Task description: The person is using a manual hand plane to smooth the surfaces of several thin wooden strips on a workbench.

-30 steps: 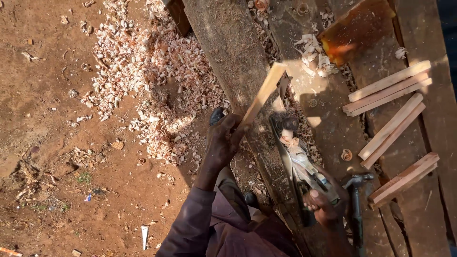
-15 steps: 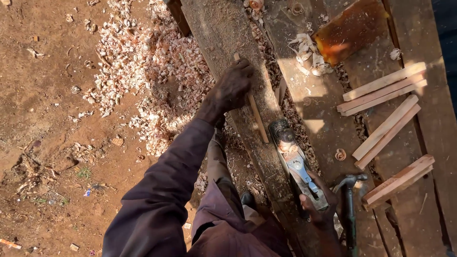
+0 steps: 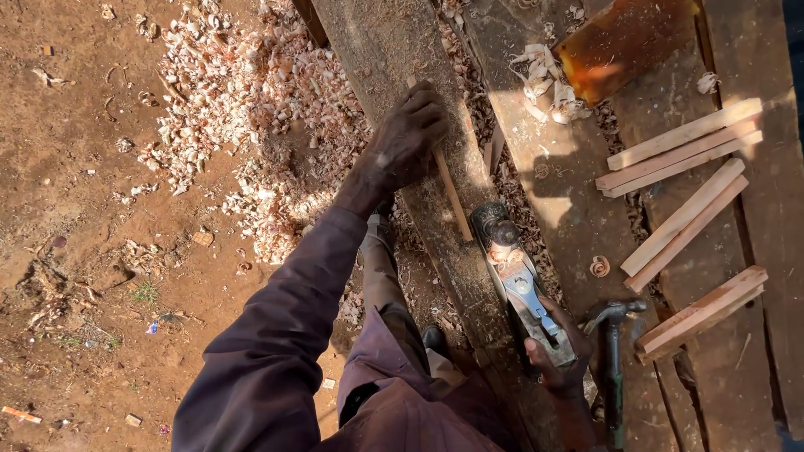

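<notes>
My left hand [image 3: 410, 138] presses flat on a thin wood strip [image 3: 448, 188], fingers curled over its upper end, pinning it to the long dark beam [image 3: 394, 50] that runs from top centre down to lower right. My right hand [image 3: 557, 356] is closed round the rear handle of the metal hand plane [image 3: 519, 280], which sits on the beam just below the strip's lower end, nose toward it. A hammer [image 3: 613, 360] lies just right of that hand on the bench plank [image 3: 578, 209]. Cut pale slats [image 3: 682, 151] lie in pairs at right of frame. Wood shavings [image 3: 251, 92] are heaped on the red dirt at upper left. A rusty metal sheet [image 3: 624, 42] sits at the top.
</notes>
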